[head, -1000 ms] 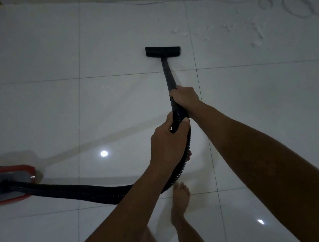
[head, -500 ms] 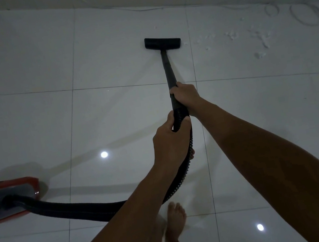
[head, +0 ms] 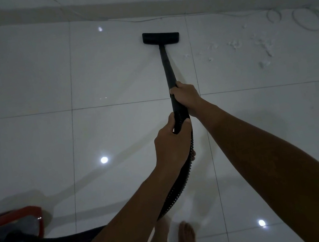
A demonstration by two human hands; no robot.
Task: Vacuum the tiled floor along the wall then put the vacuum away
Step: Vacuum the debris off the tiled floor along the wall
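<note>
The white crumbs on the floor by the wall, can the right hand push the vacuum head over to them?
Probably yes. The right hand grips the wand, and only bare tile lies between the vacuum head and the white crumbs. A loose cable coils just beyond them.

Black vacuum wand (head: 168,71), flat nozzle (head: 160,36) on white tiled floor (head: 22,79), ribbed hose (head: 177,189) to red body (head: 14,225)

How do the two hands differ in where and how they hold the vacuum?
The right hand grips the rigid black wand, nearer the floor nozzle; the left hand grips the ribbed hose behind it, nearer the body. The right arm reaches further. Both curl fully round it.
</note>
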